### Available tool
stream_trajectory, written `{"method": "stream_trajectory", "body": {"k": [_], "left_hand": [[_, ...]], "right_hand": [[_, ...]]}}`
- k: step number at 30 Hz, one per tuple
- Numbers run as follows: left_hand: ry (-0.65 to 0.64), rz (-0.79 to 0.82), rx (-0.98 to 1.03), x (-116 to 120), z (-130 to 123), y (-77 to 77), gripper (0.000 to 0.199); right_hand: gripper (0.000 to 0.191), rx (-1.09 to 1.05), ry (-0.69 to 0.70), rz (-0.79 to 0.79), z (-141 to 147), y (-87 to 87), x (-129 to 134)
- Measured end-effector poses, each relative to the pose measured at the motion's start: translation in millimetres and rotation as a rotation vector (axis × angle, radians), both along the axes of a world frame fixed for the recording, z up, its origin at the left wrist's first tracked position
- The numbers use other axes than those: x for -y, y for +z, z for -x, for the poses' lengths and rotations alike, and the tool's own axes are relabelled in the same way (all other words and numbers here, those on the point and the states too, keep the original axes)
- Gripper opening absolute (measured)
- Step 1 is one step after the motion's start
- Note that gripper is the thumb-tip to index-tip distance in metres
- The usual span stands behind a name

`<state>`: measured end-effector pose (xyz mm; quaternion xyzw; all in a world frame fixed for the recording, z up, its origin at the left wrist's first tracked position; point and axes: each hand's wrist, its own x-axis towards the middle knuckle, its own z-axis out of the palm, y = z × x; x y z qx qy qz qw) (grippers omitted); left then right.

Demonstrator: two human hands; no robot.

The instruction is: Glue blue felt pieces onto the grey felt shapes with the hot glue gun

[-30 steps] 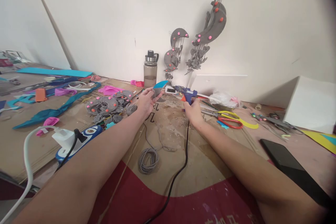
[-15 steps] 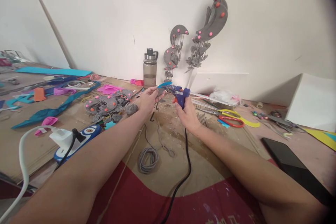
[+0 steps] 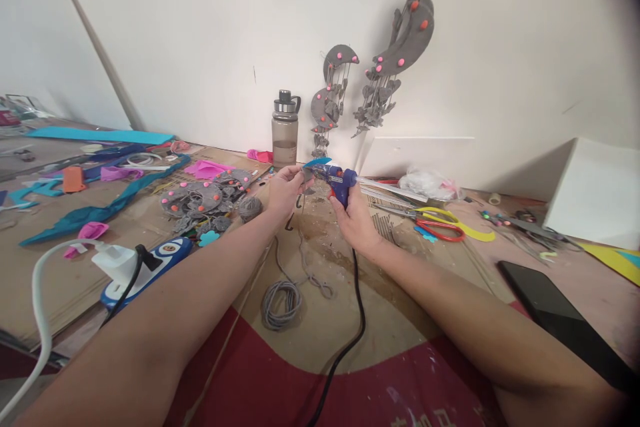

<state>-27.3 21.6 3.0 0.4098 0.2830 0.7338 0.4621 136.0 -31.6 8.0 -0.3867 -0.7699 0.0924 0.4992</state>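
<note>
In the head view, the left hand [image 3: 284,191] had its fingers pinched on a blue-and-grey piece [image 3: 318,162] above the worktop [image 3: 383,327]; the right hand [image 3: 359,221] had its fingers wrapped round a glue gun [image 3: 341,180], its nozzle close to the piece, contact unclear. Hot glue could have burned the left hand, so near the nozzle. Drips might have stuck the grey yarn [image 3: 281,305] below, and a snagged black cord [image 3: 359,310] could have jerked the aim.
</note>
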Motion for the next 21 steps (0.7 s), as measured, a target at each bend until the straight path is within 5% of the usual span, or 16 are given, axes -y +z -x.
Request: {"method": "stream_trajectory", "body": {"k": [21], "left_hand": [[0.059,-0.01,-0.041,2.6,-3.2,0.8,0.014]], "right_hand": [[0.047,0.003,-0.033,0.0,1.9,-4.9,-0.2]]}}
